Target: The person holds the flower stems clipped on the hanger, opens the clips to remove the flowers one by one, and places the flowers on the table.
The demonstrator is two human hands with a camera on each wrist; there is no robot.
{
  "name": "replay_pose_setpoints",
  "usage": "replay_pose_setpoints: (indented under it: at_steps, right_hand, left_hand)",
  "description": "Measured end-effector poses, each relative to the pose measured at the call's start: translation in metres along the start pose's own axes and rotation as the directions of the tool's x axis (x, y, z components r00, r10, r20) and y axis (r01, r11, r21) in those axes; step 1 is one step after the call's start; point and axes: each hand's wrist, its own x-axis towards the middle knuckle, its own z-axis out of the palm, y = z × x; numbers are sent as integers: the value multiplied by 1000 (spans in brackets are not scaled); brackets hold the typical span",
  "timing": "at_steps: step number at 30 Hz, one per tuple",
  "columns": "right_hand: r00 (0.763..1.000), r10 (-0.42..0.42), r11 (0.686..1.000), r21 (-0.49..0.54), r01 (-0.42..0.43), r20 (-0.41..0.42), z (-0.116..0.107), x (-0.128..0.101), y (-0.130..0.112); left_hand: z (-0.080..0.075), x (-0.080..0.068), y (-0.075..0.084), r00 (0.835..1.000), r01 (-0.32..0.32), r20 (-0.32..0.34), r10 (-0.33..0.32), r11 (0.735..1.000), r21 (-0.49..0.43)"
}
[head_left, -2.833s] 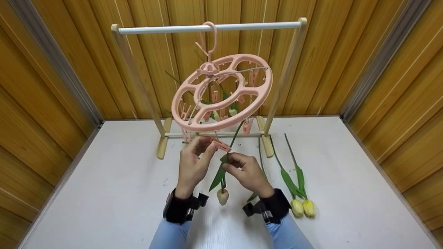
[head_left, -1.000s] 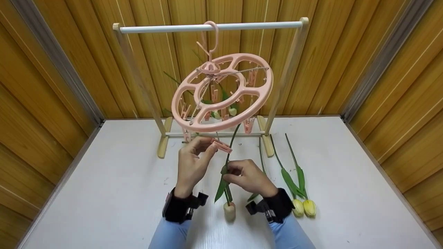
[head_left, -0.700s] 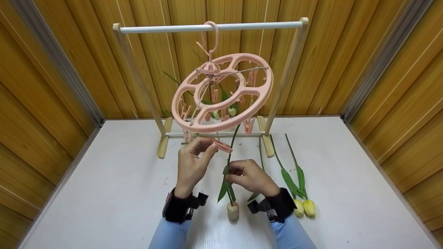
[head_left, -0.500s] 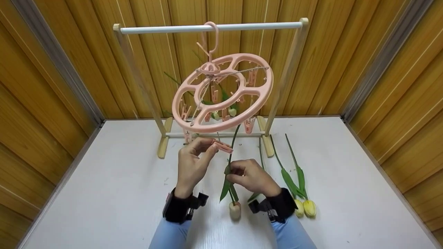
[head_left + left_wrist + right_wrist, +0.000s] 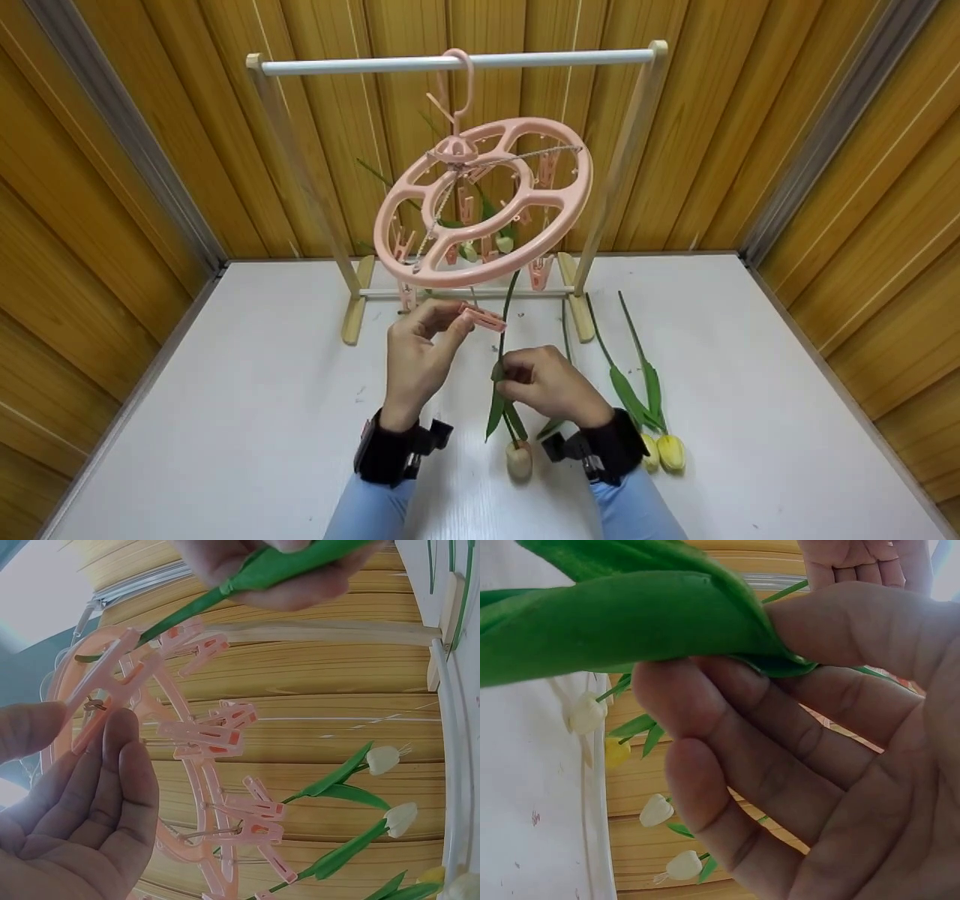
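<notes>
A pink round clip hanger (image 5: 559, 202) hangs by its hook from the white rod (image 5: 525, 57) of a wooden rack. Below its front rim my left hand (image 5: 454, 315) pinches one pink clip (image 5: 484, 319), seen between thumb and fingers in the left wrist view (image 5: 97, 694). My right hand (image 5: 510, 373) grips a tulip's green stem and leaf (image 5: 645, 622) just right of that clip, the pale bloom (image 5: 519, 459) hanging head-down near the table. The clip's tip is close to the stem (image 5: 504, 322); I cannot tell whether it bites it.
Several pale tulips (image 5: 386, 759) hang head-down from clips at the hanger's far side. Two yellow tulips (image 5: 660, 452) and one bare stem (image 5: 564, 330) lie on the white table (image 5: 225, 420) to the right. Wooden panel walls (image 5: 112, 225) close in three sides.
My right hand has moved down and a little to the right with the tulip, so the bloom hangs lower and closer to me. The left hand and its clip stay in place.
</notes>
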Motion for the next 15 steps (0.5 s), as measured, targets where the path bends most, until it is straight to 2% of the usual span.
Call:
replay_pose_setpoints:
  at_steps: [15]
  right_hand:
    - [997,31,999,-20,-30,68,-2,-3,3]
  left_hand:
    - [1,-1,1,1000,18,-16,-18,1000,-4]
